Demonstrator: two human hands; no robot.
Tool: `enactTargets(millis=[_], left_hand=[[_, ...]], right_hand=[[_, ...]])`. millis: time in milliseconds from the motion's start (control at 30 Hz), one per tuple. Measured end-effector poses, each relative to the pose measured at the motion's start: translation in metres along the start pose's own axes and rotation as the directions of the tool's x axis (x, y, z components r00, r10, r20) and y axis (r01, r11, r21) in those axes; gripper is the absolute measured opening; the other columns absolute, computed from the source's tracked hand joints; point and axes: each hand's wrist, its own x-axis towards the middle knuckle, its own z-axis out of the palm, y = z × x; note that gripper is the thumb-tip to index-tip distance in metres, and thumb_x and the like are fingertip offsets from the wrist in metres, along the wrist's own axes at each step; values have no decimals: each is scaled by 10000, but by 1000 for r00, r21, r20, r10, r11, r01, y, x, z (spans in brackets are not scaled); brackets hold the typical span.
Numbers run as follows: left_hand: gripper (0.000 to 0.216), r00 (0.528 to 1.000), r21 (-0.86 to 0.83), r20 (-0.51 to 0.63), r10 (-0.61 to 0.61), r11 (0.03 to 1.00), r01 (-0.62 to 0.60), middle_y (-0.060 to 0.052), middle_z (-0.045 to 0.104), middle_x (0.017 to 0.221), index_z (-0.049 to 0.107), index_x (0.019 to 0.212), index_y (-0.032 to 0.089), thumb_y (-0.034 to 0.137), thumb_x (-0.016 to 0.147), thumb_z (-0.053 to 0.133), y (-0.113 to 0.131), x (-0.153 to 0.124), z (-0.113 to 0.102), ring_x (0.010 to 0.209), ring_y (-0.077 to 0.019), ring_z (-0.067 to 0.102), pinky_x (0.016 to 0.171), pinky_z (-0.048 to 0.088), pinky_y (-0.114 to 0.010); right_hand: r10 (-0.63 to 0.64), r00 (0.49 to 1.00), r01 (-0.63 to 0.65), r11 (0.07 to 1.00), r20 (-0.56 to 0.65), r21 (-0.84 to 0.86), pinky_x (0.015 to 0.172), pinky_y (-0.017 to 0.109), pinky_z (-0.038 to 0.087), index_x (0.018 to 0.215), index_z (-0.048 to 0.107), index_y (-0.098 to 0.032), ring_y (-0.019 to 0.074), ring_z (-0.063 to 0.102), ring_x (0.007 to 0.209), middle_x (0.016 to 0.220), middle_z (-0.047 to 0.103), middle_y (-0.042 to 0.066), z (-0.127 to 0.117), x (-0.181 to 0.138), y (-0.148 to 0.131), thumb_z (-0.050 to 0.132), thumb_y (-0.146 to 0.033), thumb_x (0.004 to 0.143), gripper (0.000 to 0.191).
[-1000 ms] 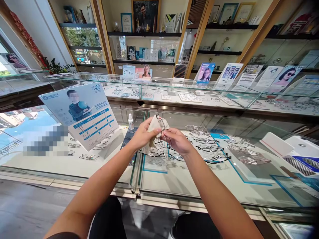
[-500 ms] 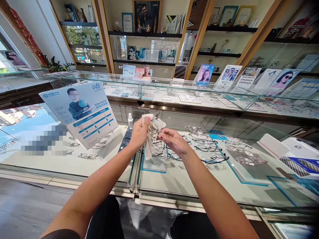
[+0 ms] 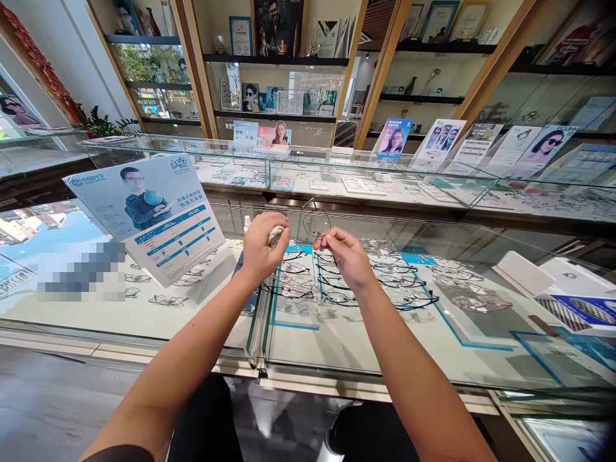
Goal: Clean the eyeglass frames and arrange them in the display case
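My left hand (image 3: 260, 247) is closed round a bunched pale cleaning cloth (image 3: 275, 233), of which only a small white part shows between the fingers. My right hand (image 3: 344, 253) pinches a pair of thin dark wire-framed glasses (image 3: 316, 223) by the lower rim, holding them upright above the glass counter (image 3: 337, 346). The two hands are a short gap apart, the cloth no longer on the lenses. Under the glass lie rows of spectacle frames (image 3: 385, 282).
A tilted blue and white advertising board (image 3: 154, 218) stands on the counter at the left. A small white spray bottle (image 3: 247, 224) stands behind my left hand. White and blue boxes (image 3: 568, 289) lie at the right. Behind run another glass showcase (image 3: 366, 173) and shelves (image 3: 279, 61).
The cloth was wrapped over the glasses a second ago. It is now balled in my left hand and drawn off to the left, leaving the bare frame raised in my right hand.
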Motion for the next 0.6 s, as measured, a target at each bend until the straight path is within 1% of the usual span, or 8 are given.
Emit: enactTargets(millis=[33,67,167,233,333,467,600], left_hand=[[60,999,21,26,20,1000,-20,-85,765,1151,655,1045,234,282,1033,620,-1,0,0,1091,-249,704,952,534,-431],[115,998,43,45,38,998,-40,-100,760,1242,648,1121,235,281,1016,646,-2,-1,0,1154,-264,699,987,535,-451],[470,990,89,82,110,989,-118,-152,678,1465,564,1309,247,374,927,808,-9,-2,1,1295,-314,655,1044,531,-500],[652,981,102,101,168,979,-179,-173,633,1532,517,1362,266,464,870,898,-15,-3,2,1325,-328,637,1048,531,-512],[749,972,100,123,199,972,-211,-181,627,1549,498,1368,282,540,828,946,-21,-5,2,1288,-320,646,1026,535,-496],[759,977,109,175,124,984,-144,-173,655,1535,540,1325,266,569,781,974,-23,-5,0,1227,-315,649,1028,534,-487],[721,976,124,201,77,987,-104,-153,724,1447,601,1247,253,578,738,996,-21,-5,-2,1129,-303,649,981,551,-470]], right_hand=[[-17,1000,16,1000,-12,-27,919,411,525,760,658,-258,228,651,883,825,692,27,0,0,0,809,-639,889,430],[-28,999,27,999,-20,-47,909,413,525,750,660,-257,229,649,867,806,685,25,1,1,-1,807,-648,886,439],[-45,999,44,996,-16,-77,876,415,530,723,682,-256,227,641,819,764,680,24,2,1,-3,807,-657,877,447],[-49,999,49,995,7,-87,845,411,527,712,700,-256,225,634,786,740,681,24,2,1,-4,811,-656,874,445],[-61,997,66,988,37,-138,823,411,507,715,718,-255,228,634,768,734,695,29,2,-1,-2,801,-656,888,444],[-87,994,98,970,60,-224,814,410,479,740,732,-252,234,632,776,763,724,37,1,-3,1,763,-660,928,450],[-111,992,123,952,58,-279,803,403,459,725,722,-249,230,620,771,757,728,38,3,-4,-2,737,-663,949,472]])
